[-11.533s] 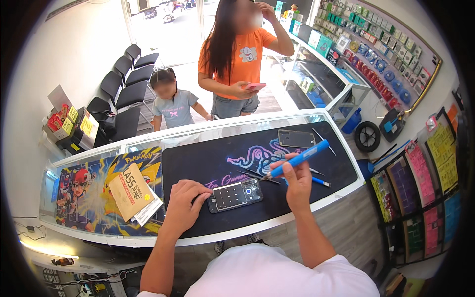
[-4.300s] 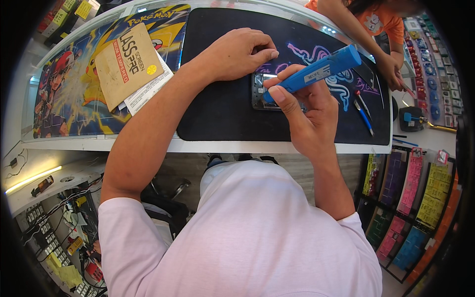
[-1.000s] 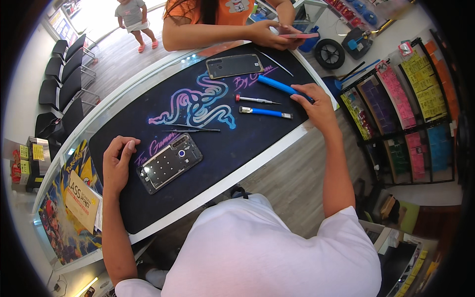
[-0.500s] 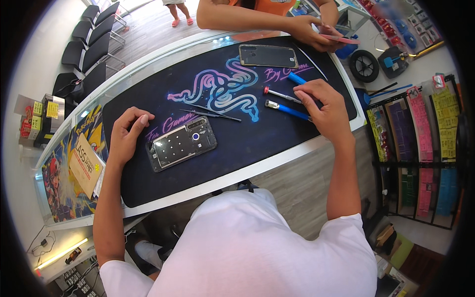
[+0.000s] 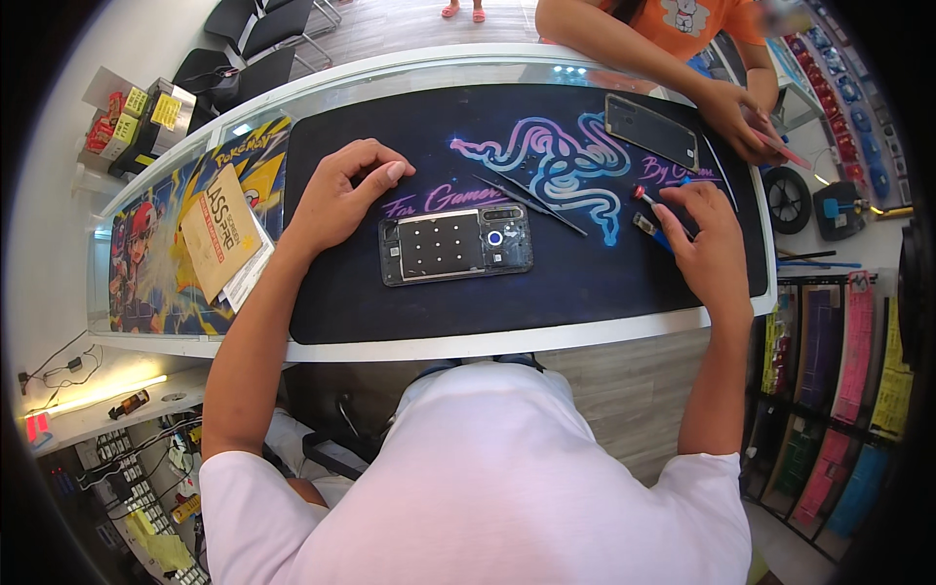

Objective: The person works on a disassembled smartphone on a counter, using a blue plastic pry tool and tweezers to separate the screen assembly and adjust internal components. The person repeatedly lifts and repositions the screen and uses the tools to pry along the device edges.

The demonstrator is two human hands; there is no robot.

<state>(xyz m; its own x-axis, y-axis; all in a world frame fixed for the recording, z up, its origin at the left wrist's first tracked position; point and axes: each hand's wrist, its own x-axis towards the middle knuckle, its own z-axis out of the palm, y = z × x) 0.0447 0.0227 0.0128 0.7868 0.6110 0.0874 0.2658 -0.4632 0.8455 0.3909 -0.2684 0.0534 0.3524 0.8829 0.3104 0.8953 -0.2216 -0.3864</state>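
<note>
Where the uncovered phone (image 5: 455, 244) is laid: flat on the black mat (image 5: 585, 297), left of its middle, between the two hands and touched by neither; its long side is set nearly level with the near counter edge (image 5: 526, 348).
Phone's upper face: inner parts are exposed, with a dark panel marked by pale dots, a camera block at the right end and a round spot ringed in blue.
Left hand (image 5: 341, 195): rested on the mat beyond the phone's left end; its fingers are loosely curled, the thumb tip is brought near the forefinger, and nothing is seen to be held.
Right hand (image 5: 702, 229): placed over the tools at the mat's right side, fingers half bent, thumb set apart from them; whether a tool is gripped or merely touched cannot be told.
Red-capped screwdriver (image 5: 640, 194): its cap is shown beside the forefinger, while its shaft is mostly covered by the hand.
Blue-handled tool (image 5: 651, 231): one end is seen left of the thumb; the rest is hidden.
Slender dark tools (image 5: 546, 210): laid slantwise just beyond the phone's right half; whether they are joined as tweezers cannot be told.
Dark back panel (image 5: 651, 132): laid aslant near the mat's far right corner.
Brown envelope (image 5: 216, 234): laid over white paper (image 5: 250, 273) on the patterned mat (image 5: 136, 253) at left.
Pink-edged phone (image 5: 780, 148): held by a person in an orange shirt (image 5: 717, 24) across the counter.
</note>
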